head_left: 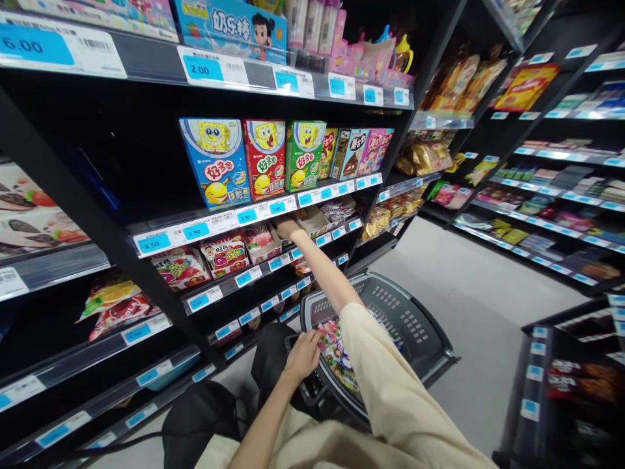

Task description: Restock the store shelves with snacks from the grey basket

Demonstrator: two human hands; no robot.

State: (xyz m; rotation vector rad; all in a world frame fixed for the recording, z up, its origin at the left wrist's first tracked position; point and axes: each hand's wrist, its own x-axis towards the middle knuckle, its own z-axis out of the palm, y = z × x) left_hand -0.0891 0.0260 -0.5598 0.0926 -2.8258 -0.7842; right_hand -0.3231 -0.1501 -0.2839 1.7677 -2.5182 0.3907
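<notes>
My right hand [287,227] reaches into the lower shelf, beside an open carton [314,223]. The shelf above hides its fingers, so whether it holds anything does not show. Red-and-white candy bags [223,253] stand to its left, and purple packets [338,210] lie to its right. Lower down, my left hand [303,355] has its fingers curled over the near-left rim of a dark grey shopping basket [415,299]. Colourful candy packets [336,352] lie inside the basket, partly covered by my right sleeve.
SpongeBob snack boxes [266,156] in blue, red and green line the shelf above my right hand. Price-tagged shelf edges [278,207] jut out over it. My knees [198,417] are close to the shelving. Grey floor [469,273] runs right, towards another shelf unit [537,384].
</notes>
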